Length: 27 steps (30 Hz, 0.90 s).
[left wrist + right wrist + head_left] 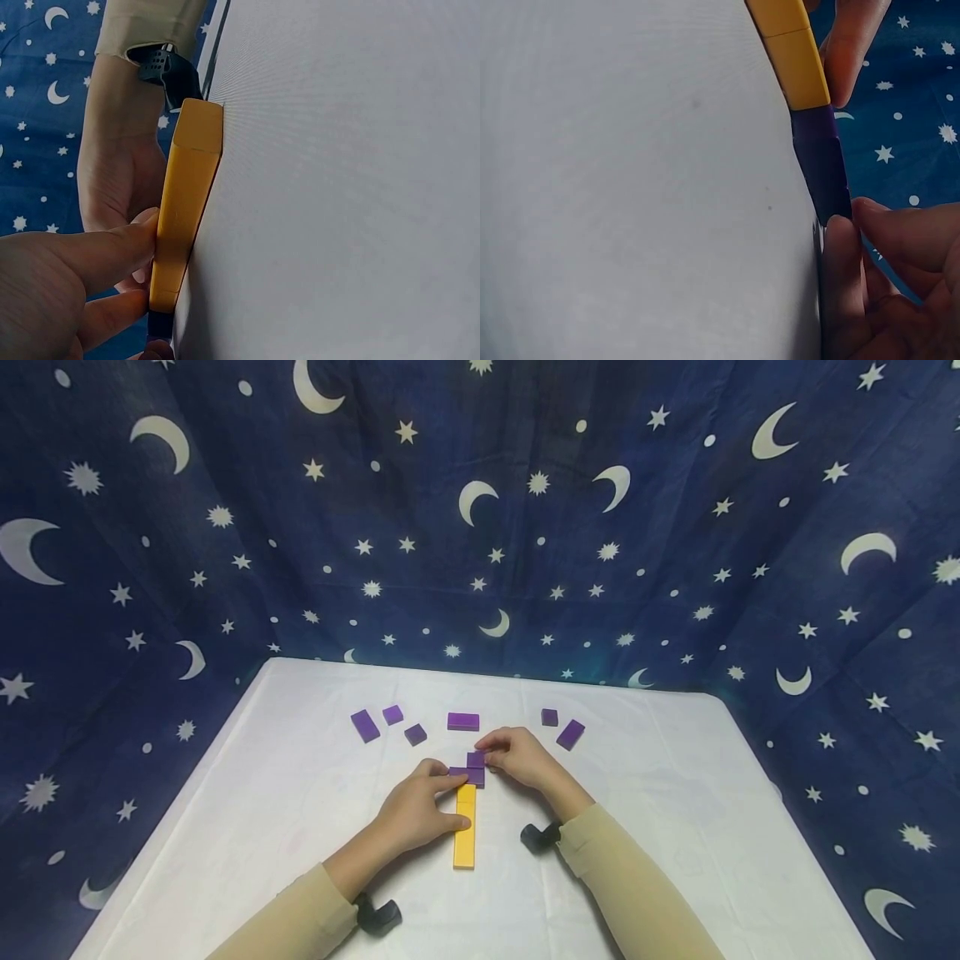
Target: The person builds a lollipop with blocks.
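Note:
My left hand point(415, 808) rests on a line of flat blocks, its thumb on the yellow strip point(464, 847) and its index finger at the purple rectangular block point(476, 777) that lies across the strip's far end. A seam crosses the yellow strip, also seen in the left wrist view. A small purple square block point(475, 760) sits against the far right part of that purple block. Pinching this small block from its right and far sides are the thumb and fingers of my right hand point(521, 760). In the right wrist view those fingertips cover part of the dark purple piece point(823, 165).
Beyond the hands lie loose purple blocks: a rectangle point(365, 726) and two small squares, one lighter point(392, 715) and one darker point(416, 734), a middle rectangle point(462, 722), then a square point(550, 717) and rectangle point(571, 735) at right. White cloth point(675, 827) covers the table.

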Tool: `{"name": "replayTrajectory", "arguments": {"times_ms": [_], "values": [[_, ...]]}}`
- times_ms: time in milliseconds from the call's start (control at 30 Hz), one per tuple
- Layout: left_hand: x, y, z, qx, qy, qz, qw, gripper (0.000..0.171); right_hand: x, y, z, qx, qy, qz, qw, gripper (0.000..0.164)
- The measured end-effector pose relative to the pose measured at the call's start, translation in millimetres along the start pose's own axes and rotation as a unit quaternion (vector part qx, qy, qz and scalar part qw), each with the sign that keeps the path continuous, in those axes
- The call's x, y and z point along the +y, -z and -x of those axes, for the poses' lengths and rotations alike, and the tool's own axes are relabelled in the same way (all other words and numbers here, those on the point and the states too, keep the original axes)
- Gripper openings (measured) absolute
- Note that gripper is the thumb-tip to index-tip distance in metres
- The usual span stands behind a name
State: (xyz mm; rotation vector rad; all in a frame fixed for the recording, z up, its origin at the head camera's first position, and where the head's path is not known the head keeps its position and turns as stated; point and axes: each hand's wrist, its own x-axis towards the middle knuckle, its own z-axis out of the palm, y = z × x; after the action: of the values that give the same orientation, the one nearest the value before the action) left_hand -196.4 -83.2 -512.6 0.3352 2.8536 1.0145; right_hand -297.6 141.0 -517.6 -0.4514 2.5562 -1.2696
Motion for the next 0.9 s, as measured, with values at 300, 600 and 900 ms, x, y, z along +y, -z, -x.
{"name": "replayTrajectory", "arguments": {"times_ms": [300, 600, 900], "values": [[0.2, 0.2, 0.6, -0.001, -0.005, 0.001, 1.0000, 0.069, -3, 2, 4, 0.014, -0.017, -0.038, 0.999, 0.025], [-0.1, 0.0, 1.6, -0.002, 0.000, 0.002, 1.0000, 0.068, -2, 12, 11, 0.029, -0.029, -0.035, 0.999, 0.029], [-1.5, -0.7, 0.9, -0.003, 0.001, 0.004, 1.0000, 0.068, 2, 27, 15, 0.044, -0.060, -0.036, 0.997, 0.035]]}}
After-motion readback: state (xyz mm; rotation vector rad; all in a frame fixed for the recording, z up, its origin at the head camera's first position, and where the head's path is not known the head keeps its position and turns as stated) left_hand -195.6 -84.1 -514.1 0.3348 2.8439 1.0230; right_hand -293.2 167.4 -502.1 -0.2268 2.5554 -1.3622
